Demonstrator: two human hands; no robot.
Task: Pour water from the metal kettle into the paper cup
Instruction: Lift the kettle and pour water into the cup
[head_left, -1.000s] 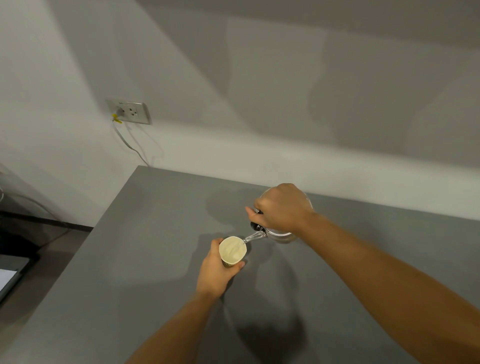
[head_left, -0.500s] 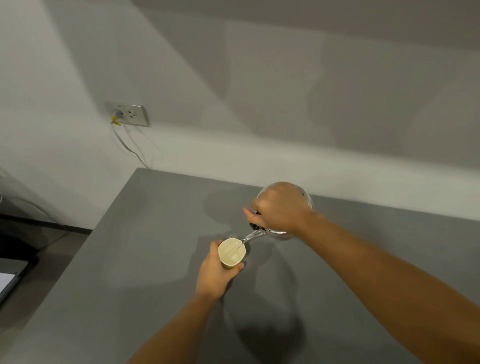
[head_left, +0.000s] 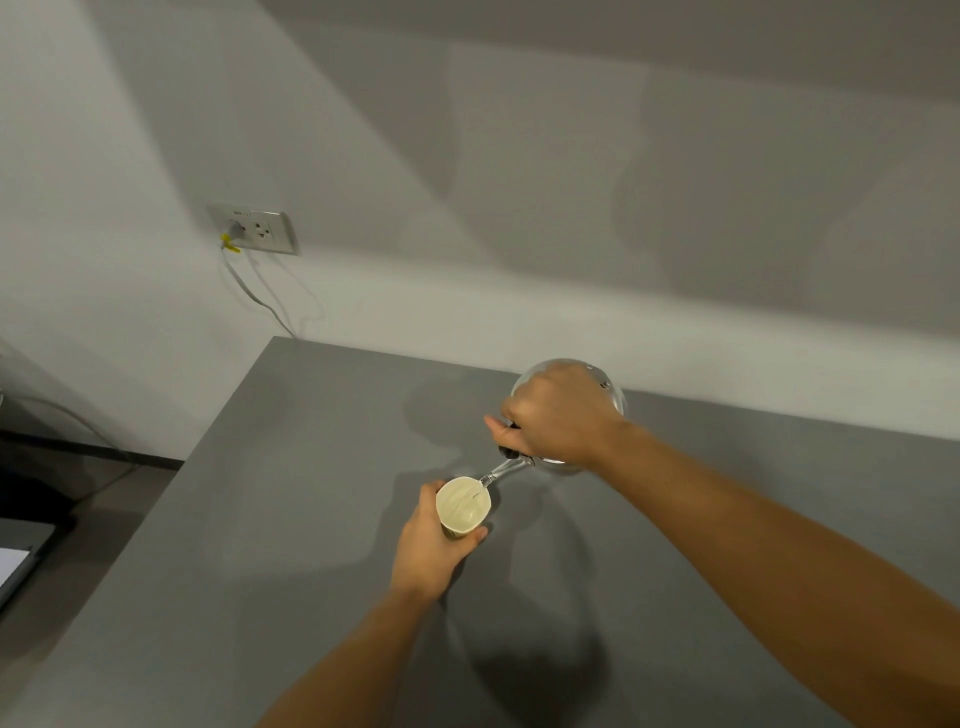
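Tilting toward the person's left, the metal kettle (head_left: 610, 387) hangs above the grey tabletop (head_left: 291, 467) with its thin curved spout (head_left: 501, 470) reaching down to the rim of the paper cup (head_left: 463, 506). Its body is rounded and shiny, silver with pale reflections along the far edge, and most of it is hidden behind the right hand (head_left: 558, 415), whose fingers (head_left: 498, 426) are curled tight around a dark handle at the top, thumb pointing left. A bit of the dark handle shows just below the thumb. The spout tip sits over the cup's far right edge; a faint glint inside the cup may be water, though the stream itself is too fine to make out clearly.

The paper cup is small, with a cream interior and a round open mouth facing up and slightly toward the camera. A band of darker print shows low on its outer wall. The left hand (head_left: 423, 556) wraps it from the near side, fingers closed around the wall. Whether the cup's base touches the tabletop cannot be told, since the hand covers it.

Behind, on the white wall, a socket plate (head_left: 254, 229) carries a plug with a yellow tag and a grey cable (head_left: 260, 299) running down behind the tabletop's far corner.
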